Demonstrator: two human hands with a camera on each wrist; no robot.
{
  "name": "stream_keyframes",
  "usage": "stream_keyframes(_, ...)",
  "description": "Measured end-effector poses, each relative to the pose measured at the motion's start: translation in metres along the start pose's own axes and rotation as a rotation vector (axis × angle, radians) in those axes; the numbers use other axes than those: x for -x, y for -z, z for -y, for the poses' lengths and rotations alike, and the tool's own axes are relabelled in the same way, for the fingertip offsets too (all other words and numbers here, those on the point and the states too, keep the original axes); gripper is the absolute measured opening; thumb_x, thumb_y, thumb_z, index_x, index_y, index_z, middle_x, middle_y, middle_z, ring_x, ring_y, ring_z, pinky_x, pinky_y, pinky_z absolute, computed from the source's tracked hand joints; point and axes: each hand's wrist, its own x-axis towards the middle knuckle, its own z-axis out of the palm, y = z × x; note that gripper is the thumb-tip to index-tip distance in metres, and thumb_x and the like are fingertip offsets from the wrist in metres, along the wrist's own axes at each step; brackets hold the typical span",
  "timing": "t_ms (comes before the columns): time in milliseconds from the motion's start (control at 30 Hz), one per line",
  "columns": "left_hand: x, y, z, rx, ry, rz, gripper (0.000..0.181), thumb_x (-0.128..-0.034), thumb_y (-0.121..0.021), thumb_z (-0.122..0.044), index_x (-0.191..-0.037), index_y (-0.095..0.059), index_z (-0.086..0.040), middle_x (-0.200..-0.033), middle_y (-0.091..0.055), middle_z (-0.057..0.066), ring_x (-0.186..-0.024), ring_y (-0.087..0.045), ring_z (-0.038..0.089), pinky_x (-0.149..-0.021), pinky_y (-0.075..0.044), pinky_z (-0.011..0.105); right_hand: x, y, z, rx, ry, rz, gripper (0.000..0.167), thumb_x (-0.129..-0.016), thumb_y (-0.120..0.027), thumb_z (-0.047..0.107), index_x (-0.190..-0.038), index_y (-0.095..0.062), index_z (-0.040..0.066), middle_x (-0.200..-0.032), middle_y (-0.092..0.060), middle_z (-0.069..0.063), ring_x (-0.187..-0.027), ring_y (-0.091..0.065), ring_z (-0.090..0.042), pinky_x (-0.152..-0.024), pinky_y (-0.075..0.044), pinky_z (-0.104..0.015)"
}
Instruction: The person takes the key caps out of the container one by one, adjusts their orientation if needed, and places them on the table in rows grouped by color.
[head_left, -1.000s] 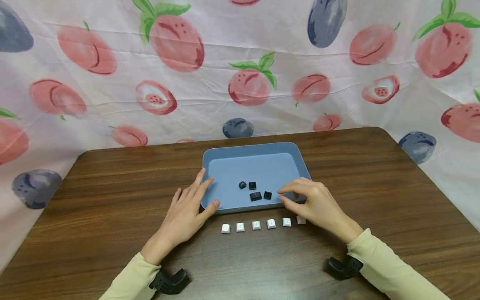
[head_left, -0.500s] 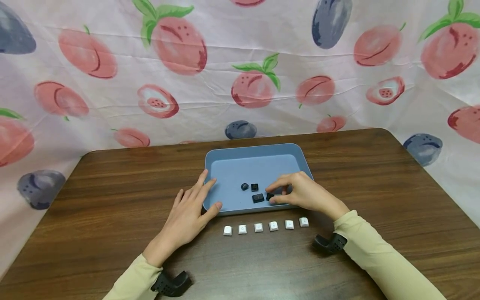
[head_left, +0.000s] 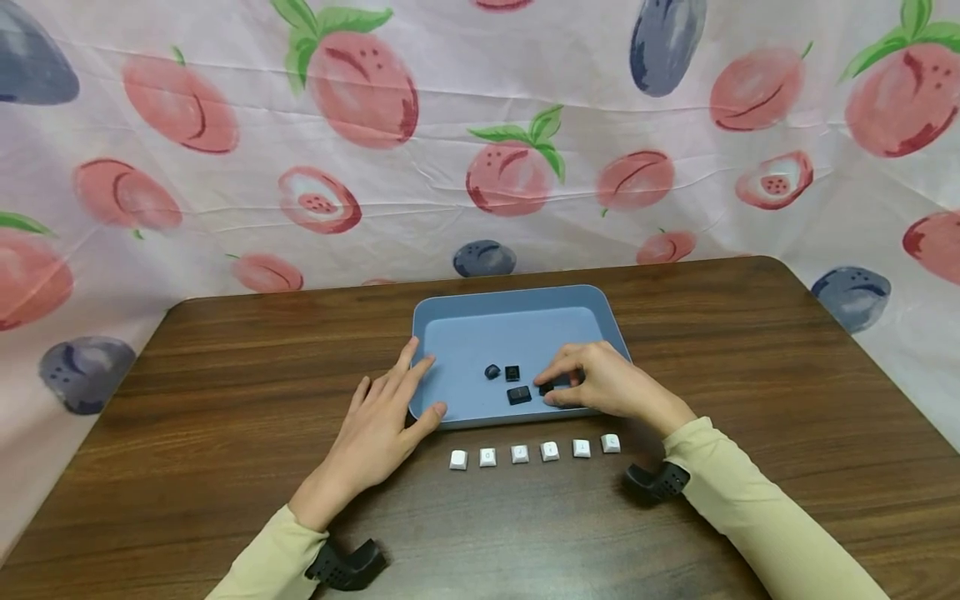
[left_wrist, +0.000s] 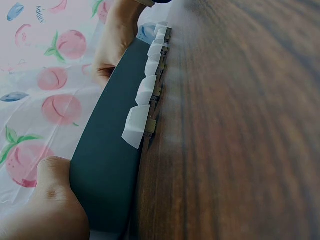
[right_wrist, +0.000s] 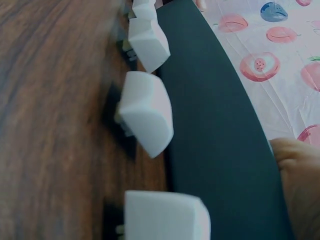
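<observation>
In the head view, a blue tray (head_left: 480, 329) holds several small black keycaps, among them a wider keycap (head_left: 518, 395) and a square one (head_left: 512, 373). My right hand (head_left: 611, 382) reaches over the tray's front right; its thumb and index finger pinch a black keycap (head_left: 546, 389), partly covered by the fingers. My left hand (head_left: 375, 425) rests at the tray's left edge, fingers spread and thumb by the front corner. In front of the tray runs a row of white keycaps (head_left: 520, 454). Seen from the left wrist, each white keycap (left_wrist: 136, 126) sits on a small switch.
The wooden table (head_left: 285, 350) extends on both sides of the tray. Behind it hangs a fruit-printed cloth (head_left: 420, 192). From the right wrist, the tray's outer wall (right_wrist: 215, 120) stands close behind the white keycaps (right_wrist: 147, 112).
My right hand has moved left and down into the tray, and its fingers have come together on the rightmost black keycap. The left hand stays at the tray's edge.
</observation>
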Motion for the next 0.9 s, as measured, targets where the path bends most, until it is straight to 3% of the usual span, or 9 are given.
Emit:
stream_keyframes(200, -0.0002, -0.0021, 0.0004, -0.004, -0.002, -0.001, 0.068, -0.1044, -0.05, -0.053, -0.161, -0.032, -0.02, -0.173, -0.008, 0.0, -0.148, -0.036, 0.039, -0.117, -0.015, 0.072, 0.0035, -0.006, 0.0004, 0.078, -0.022, -0.111, 0.017, -0.09, -0.079, 0.019, -0.107, -0.082, 0.015, -0.095, -0.075, 0.007, -0.077, -0.06, -0.006, -0.068, -0.049, -0.025)
stream_keyframes(333, -0.0001, -0.0018, 0.001, -0.005, -0.004, -0.002, 0.068, -0.1046, -0.049, -0.053, -0.161, -0.032, -0.02, -0.173, -0.008, 0.001, -0.148, -0.035, 0.039, -0.117, -0.014, 0.072, 0.004, -0.0073, 0.0006, 0.095, -0.047, -0.15, 0.017, -0.092, -0.076, 0.018, -0.108, -0.082, 0.013, -0.093, -0.074, 0.005, -0.076, -0.058, -0.007, -0.066, -0.047, -0.025)
stream_keyframes(467, 0.0003, -0.0015, 0.0017, -0.003, -0.004, -0.001, 0.068, -0.1046, -0.049, -0.053, -0.162, -0.032, -0.021, -0.173, -0.007, 0.0, -0.148, -0.035, 0.038, -0.117, -0.014, 0.072, 0.0036, -0.0074, 0.0005, 0.085, -0.056, -0.151, 0.02, -0.094, -0.074, 0.015, -0.112, -0.081, 0.01, -0.089, -0.071, 0.003, -0.07, -0.052, -0.006, -0.061, -0.042, -0.024)
stream_keyframes(900, 0.0021, -0.0026, 0.0018, -0.002, -0.008, -0.006, 0.068, -0.1049, -0.049, -0.053, -0.162, -0.031, -0.02, -0.173, -0.007, 0.001, -0.148, -0.035, 0.039, -0.117, -0.014, 0.072, 0.0064, -0.0103, 0.0024, 0.09, -0.077, -0.143, 0.028, -0.101, -0.064, 0.014, -0.126, -0.074, 0.005, -0.098, -0.071, -0.002, -0.074, -0.052, -0.008, -0.066, -0.042, -0.026)
